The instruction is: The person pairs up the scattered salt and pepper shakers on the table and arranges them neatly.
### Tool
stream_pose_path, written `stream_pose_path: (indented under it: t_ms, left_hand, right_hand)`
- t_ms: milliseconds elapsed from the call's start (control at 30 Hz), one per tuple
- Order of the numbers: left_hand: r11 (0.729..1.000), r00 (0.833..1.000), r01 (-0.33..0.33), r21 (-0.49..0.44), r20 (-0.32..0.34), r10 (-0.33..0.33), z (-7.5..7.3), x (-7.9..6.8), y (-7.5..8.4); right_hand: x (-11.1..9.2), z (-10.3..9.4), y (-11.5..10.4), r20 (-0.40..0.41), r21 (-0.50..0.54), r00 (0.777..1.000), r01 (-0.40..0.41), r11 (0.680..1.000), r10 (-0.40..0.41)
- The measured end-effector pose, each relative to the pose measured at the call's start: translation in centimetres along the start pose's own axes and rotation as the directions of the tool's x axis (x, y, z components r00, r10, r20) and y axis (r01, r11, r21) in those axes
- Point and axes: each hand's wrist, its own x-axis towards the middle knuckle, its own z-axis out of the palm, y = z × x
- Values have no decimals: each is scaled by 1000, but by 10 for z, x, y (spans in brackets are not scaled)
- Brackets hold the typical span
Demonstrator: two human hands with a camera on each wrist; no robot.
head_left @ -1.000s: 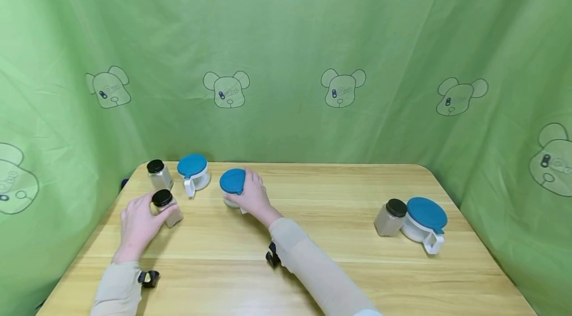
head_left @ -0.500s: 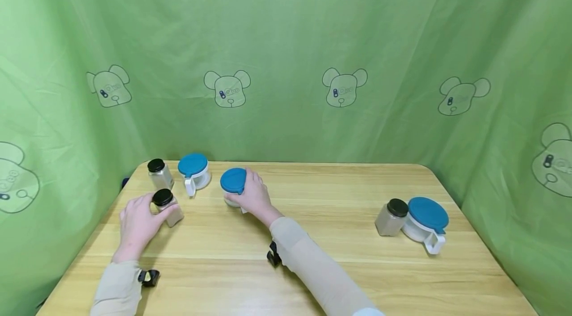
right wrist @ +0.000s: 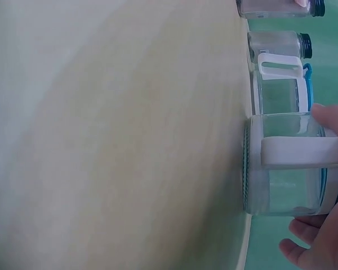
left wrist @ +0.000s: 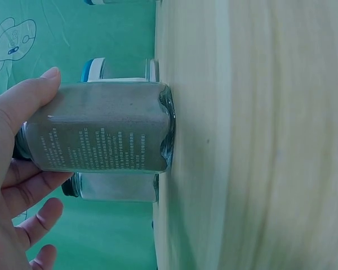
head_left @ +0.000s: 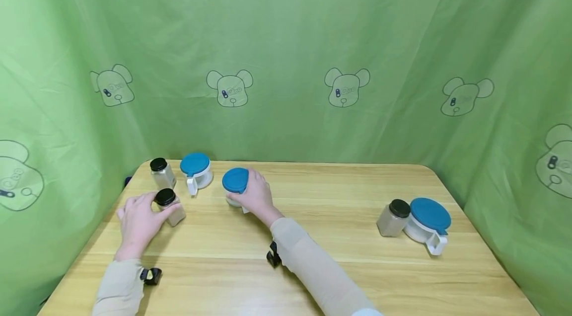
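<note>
Near the table's left side, my left hand (head_left: 140, 221) pinches a square glass jar of greyish powder (left wrist: 101, 126) between thumb and fingers, just below its black cap (head_left: 165, 197). The jar stands upright, its base at the tabletop. My right hand (head_left: 256, 197) grips a clear glass condiment pot (right wrist: 287, 188) around its top, thumb on one side and fingers on the other. That pot has a blue lid (head_left: 235, 180) and a white handle (right wrist: 301, 152). In the head view the hand covers much of the pot's body.
Behind the left hand stand another black-capped jar (head_left: 163, 176) and a second blue-lidded pot (head_left: 195, 167). At the right are a third powder jar (head_left: 391, 222) and a wider blue-lidded pot (head_left: 430, 214), close together. A green curtain (head_left: 286, 132) rises behind the wooden table (head_left: 339, 246).
</note>
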Motion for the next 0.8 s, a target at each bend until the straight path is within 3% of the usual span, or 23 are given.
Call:
stream_pose_path:
  t_ms: [800]
  left_hand:
    - [999,999,-34,-21,-43,33,5,-1,1]
  right_hand:
    - [-5,-7,2,-27,28,1000,-2,1000,3]
